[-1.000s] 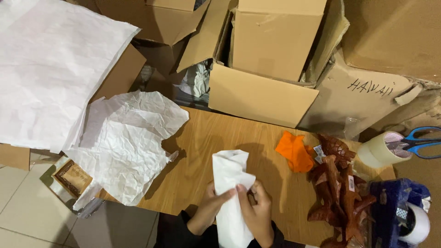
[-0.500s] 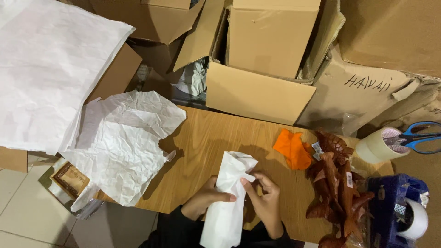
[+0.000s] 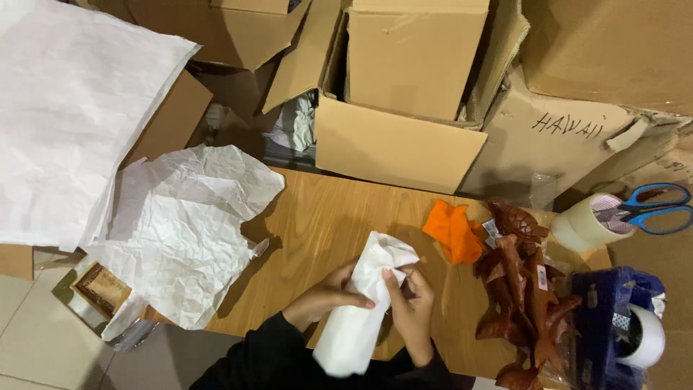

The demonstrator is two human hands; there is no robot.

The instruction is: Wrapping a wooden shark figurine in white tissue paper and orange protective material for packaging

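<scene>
Left hand (image 3: pixel 325 297) and right hand (image 3: pixel 411 307) both clamp a white paper-wrapped bundle (image 3: pixel 361 303); contents hidden. Far open cardboard box (image 3: pixel 397 144) holds crumpled paper (image 3: pixel 296 123).

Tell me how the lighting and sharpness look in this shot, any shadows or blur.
Head view: soft, warm indoor light with no harsh glare; the crumpled paper casts a shadow onto the wooden table; the white wrapped bundle looks slightly blurred at its lower end between the left hand and right hand; boxes are sharp.
</scene>
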